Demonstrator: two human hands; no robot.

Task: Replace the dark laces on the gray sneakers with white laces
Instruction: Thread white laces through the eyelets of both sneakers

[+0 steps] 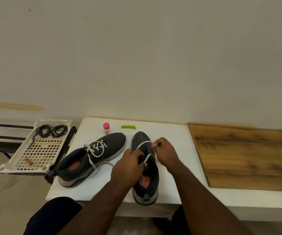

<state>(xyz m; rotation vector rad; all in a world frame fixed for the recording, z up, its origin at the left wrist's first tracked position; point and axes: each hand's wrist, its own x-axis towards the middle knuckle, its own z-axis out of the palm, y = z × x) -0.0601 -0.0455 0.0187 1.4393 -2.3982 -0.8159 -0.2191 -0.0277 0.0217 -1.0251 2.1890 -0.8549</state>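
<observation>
Two gray sneakers stand on the white table (170,133). The left sneaker (92,160) carries a white lace (95,149) threaded through its eyelets, with loose ends trailing on the table. Over the right sneaker (146,182), my left hand (128,165) pinches a strand of a second white lace (147,157) near the tongue. My right hand (164,152) pinches the lace's other end at the eyelets. Two coiled dark laces (52,131) lie in the white perforated tray (40,153) at the left.
A small bottle with a pink cap (106,128) and a green plastic piece (128,127) lie behind the sneakers. A wooden board (245,158) covers the table's right part. The tray rests on a dark rack (4,143). A wall rises close behind.
</observation>
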